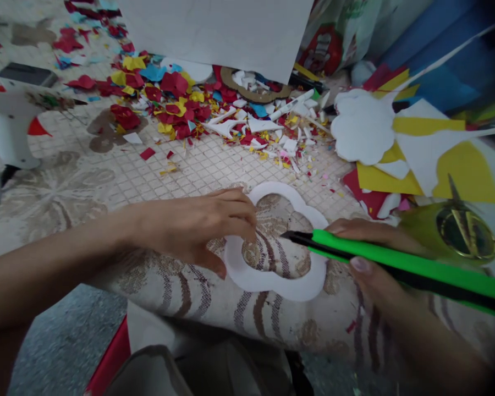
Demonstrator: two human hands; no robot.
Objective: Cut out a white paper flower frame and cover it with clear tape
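A white scalloped ring point(259, 279) with a cut-out middle lies on the patterned tablecloth before me. My left hand point(202, 223) is at its left side, fingers bent over the rim and thumb apart, near the outer edge. The fingertips seem to touch the ring; the exact contact is hidden. In my right hand point(375, 264) is a green and black utility knife point(396, 261), gripped between thumb and fingers. Its dark tip points left, over the opening of the ring. The right fingers are partly behind the knife, close to the ring's right edge.
Colored paper scraps point(177, 104) and white offcuts point(264, 124) are heaped at the back. A glue gun point(14, 121) stands at left. Gold-handled scissors point(468, 234) lie at right, below a white scalloped piece point(363, 126) and yellow sheets point(466, 170). A white board point(218, 33) is behind.
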